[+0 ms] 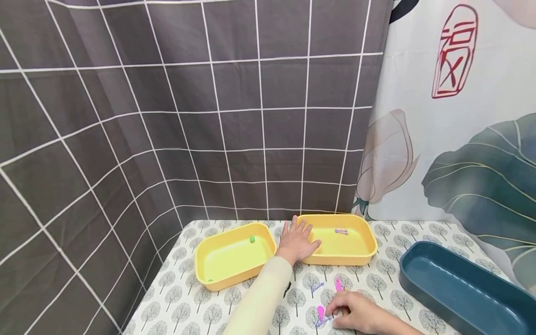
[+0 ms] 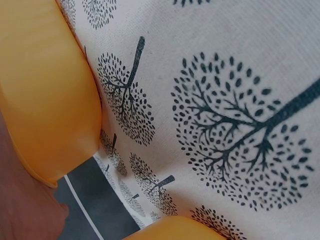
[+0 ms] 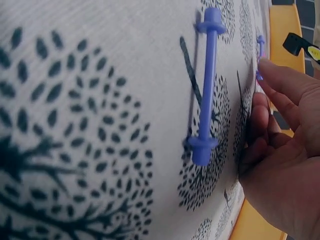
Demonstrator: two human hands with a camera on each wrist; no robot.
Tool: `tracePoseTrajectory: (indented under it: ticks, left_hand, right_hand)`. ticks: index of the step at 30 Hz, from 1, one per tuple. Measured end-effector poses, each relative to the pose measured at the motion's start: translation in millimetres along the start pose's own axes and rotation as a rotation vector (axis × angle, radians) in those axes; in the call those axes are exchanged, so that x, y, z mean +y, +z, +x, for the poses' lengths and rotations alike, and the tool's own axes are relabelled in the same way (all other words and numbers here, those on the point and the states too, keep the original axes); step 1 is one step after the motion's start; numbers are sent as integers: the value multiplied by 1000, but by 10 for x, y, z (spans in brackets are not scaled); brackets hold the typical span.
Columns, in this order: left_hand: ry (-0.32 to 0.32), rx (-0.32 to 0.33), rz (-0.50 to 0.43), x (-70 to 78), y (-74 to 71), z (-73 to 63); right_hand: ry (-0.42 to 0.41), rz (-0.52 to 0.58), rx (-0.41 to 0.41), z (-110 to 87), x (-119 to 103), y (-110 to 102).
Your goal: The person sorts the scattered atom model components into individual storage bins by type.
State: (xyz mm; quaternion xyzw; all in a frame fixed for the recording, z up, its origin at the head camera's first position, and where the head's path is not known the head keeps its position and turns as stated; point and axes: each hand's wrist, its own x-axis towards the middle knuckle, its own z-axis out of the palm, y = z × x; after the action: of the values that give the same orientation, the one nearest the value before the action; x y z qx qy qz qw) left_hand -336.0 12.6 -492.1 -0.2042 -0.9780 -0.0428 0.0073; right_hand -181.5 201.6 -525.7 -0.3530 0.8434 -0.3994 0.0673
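My left hand, its fingers straight and spread, rests over the left rim of the right yellow tub. That tub holds a small light-purple rod. On the tree-print cloth, my right hand has loosely bent fingers, and nothing shows between them. Just left of its fingertips lie a pink piece and a purple rod; the right wrist view shows a purple rod with a collar near each end. Farther off lie another pink piece and a purple rod.
The left yellow tub contains a green ball and a small green bit. At the right stands a dark blue tub. A dark grid-patterned curtain hangs behind the table.
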Motion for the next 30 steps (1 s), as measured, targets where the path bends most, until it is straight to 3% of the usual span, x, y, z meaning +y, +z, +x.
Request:
tracePoseTrajectory:
  ticks: [10, 20, 30]
  left_hand:
    - [5, 9, -12, 1, -23, -33]
    - [0, -3, -16, 18, -56, -42]
    - [6, 14, -8, 13, -22, -22]
  right_hand:
    - [-22, -61, 22, 31, -25, 57]
    - [67, 195, -57, 1, -71, -113]
    - [66, 286, 30, 83, -54, -546]
